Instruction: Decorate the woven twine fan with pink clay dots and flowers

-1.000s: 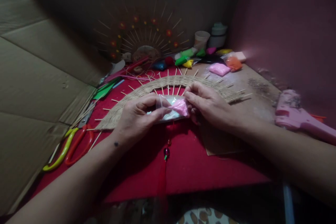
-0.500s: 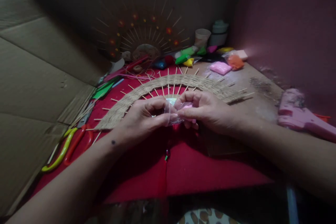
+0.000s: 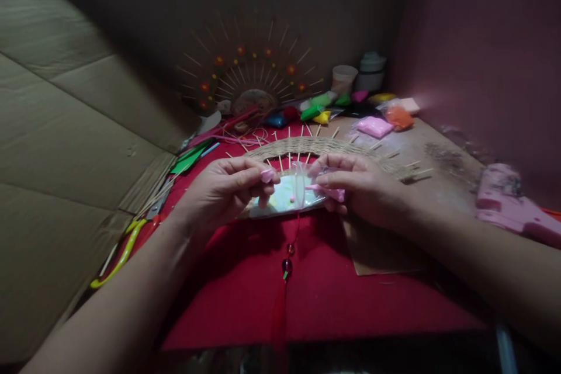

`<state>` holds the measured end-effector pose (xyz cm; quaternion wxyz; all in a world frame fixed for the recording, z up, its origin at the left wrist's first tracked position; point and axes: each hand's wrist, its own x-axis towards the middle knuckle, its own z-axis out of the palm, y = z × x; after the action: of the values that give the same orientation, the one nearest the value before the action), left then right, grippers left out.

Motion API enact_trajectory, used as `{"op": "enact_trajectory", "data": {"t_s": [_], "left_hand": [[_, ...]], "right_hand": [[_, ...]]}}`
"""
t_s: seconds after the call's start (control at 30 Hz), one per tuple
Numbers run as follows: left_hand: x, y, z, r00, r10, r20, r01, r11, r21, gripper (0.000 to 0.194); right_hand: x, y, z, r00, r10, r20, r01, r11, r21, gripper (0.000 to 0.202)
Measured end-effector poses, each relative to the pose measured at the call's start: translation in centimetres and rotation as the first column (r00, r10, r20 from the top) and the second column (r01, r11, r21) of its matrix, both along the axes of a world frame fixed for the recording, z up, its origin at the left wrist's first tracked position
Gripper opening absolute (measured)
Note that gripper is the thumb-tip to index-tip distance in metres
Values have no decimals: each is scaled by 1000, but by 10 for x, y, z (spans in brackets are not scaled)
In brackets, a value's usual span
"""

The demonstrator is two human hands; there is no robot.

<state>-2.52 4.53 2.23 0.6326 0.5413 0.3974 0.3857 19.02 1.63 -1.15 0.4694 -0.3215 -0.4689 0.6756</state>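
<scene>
Pinched between the thumb and fingers of my left hand (image 3: 232,184) is a small lump of pink clay (image 3: 267,175). My right hand (image 3: 350,184) grips a clear plastic bag (image 3: 299,184) with more pink clay (image 3: 333,193) inside its far end. Under both hands lies a pale, shiny sheet (image 3: 280,194) with a tiny pink dot on it. Just beyond, a woven fan (image 3: 302,145) with wooden sticks spreads out in an arc. A red tassel with beads (image 3: 287,266) hangs toward the near edge.
Scissors with yellow and red handles (image 3: 127,251) lie at the left beside a cardboard wall (image 3: 79,128). A pink glue gun (image 3: 508,201) rests at the right. Packs of coloured clay (image 3: 374,127) line the back, near a cup (image 3: 344,79). A flower-decorated fan (image 3: 254,79) stands behind.
My hands have drawn apart. The left hand has let go of the bag and now holds a pink clay lump; the right keeps the bag. The view has shifted slightly.
</scene>
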Motion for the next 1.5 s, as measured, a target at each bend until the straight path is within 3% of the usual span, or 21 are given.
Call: {"op": "enact_trajectory", "data": {"t_s": [0.13, 0.4, 0.7, 1.03, 1.17, 1.3, 1.5], "left_hand": [[2, -3, -2, 999, 35, -32, -36, 999, -35, 13], [3, 0, -5, 990, -12, 143, 20, 998, -54, 27], [0, 3, -13, 986, -80, 145, 87, 995, -41, 16], [-3, 7, -10, 979, -48, 200, 81, 984, -158, 17], [-4, 9, -7, 979, -28, 200, 57, 989, -138, 18], [-4, 9, -5, 994, -15, 106, 26, 994, -108, 10], [-7, 10, -9, 996, 26, 82, -23, 999, -37, 26]], "right_hand": [[0, 0, 2, 1000, -3, 29, 4, 1000, -14, 9], [3, 1, 3, 998, 12, -64, -13, 1000, -10, 5], [4, 3, 2, 993, 44, -107, -44, 999, 10, 4], [3, 3, 6, 992, 3, -125, -5, 1000, -13, 7], [3, 3, 8, 992, 1, -123, -4, 1000, -19, 7], [4, 2, 8, 992, 7, -123, -11, 1000, -29, 6], [5, 3, 9, 992, 8, -126, -11, 1000, -17, 7]]}}
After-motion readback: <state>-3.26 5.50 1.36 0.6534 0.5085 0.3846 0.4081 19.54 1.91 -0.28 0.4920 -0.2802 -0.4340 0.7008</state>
